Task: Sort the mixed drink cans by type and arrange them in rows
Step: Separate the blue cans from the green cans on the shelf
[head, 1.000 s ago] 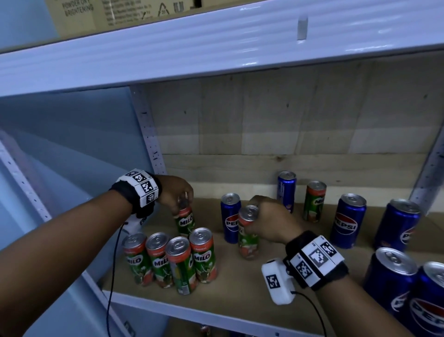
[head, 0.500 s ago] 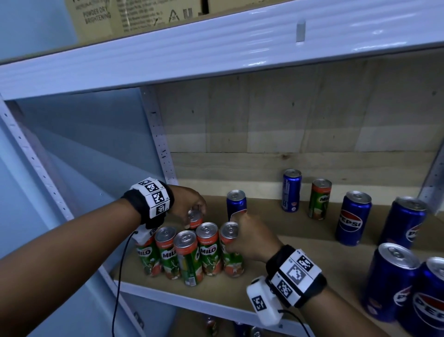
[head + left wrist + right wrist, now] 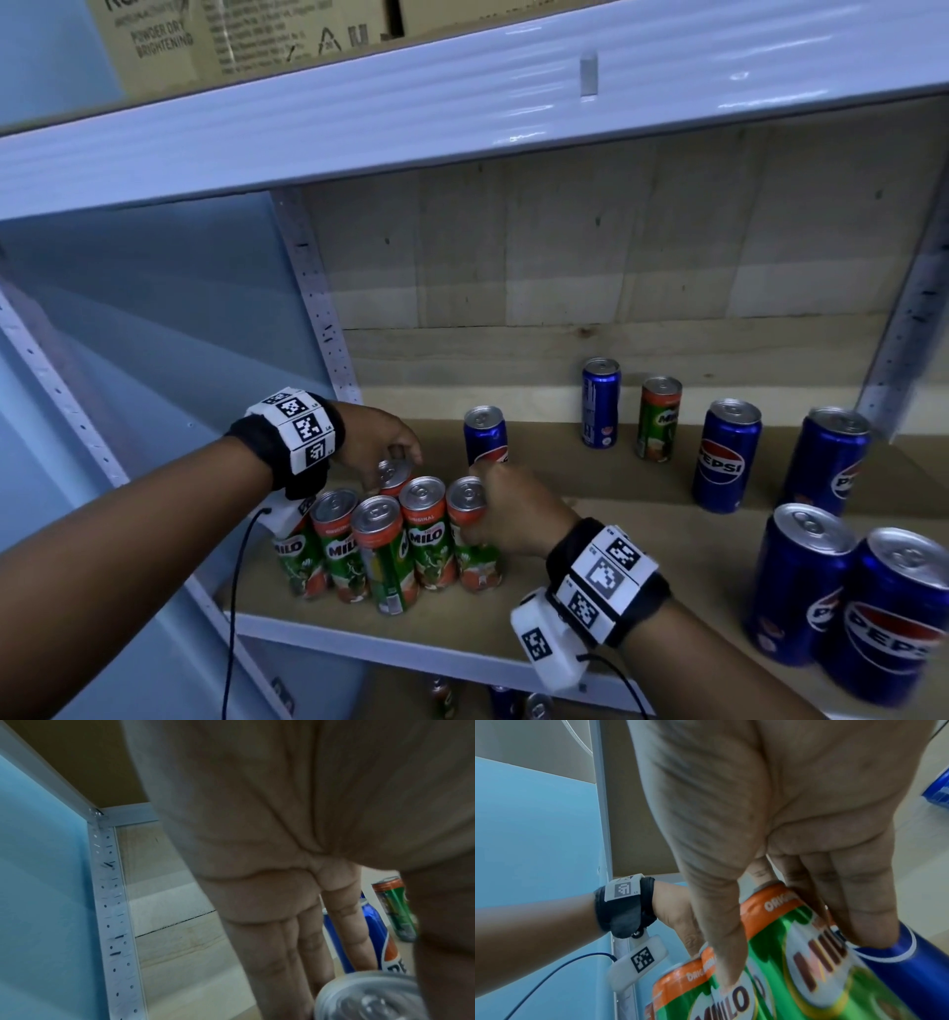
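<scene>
Several green-and-orange Milo cans stand in a front row [image 3: 382, 555] at the shelf's left end. My right hand [image 3: 480, 501] grips the rightmost Milo can [image 3: 470, 539] near its top; thumb and fingers wrap that can [image 3: 821, 953] in the right wrist view. My left hand [image 3: 398, 460] pinches the silver top of another Milo can [image 3: 395, 472] standing just behind the row; its lid [image 3: 367, 996] shows under my fingers [image 3: 270, 953]. A lone Milo can [image 3: 659, 417] stands at the back among blue Pepsi cans.
Pepsi cans stand scattered: one [image 3: 485, 434] right behind my right hand, one slim can [image 3: 600, 401] at the back, two [image 3: 726, 455] mid-right, two [image 3: 893, 616] at the front right. The shelf post [image 3: 318, 308] and blue side wall bound the left. Cardboard boxes [image 3: 205, 36] sit overhead.
My right hand carried its Milo can left and set it at the row's right end. My left hand lowered its Milo can behind the row.
</scene>
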